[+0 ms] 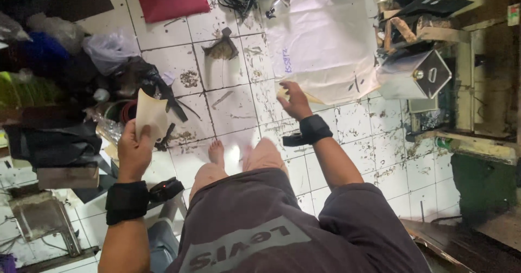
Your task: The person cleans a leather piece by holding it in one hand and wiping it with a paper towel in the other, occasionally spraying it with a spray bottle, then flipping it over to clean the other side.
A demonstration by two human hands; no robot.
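Head view: left hand [134,152] raised, fingers closed round lower edge of cream sheet [151,115], sheet upright above cluttered bags at left. Right hand [296,101] stretched forward, fingers curled, seemingly pinching small pale piece [283,93] at near edge of big white sheet [320,39] spread on tiled floor [233,110]; grip blurred. Black bands on both wrists. Bare foot [216,152] between hands.

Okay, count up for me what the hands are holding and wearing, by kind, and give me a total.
Cream-coloured flat pieces: 2, one held up in the left hand as cream piece, one under the right hand at the white sheet edge
Black wrist straps: 2
Total: 4
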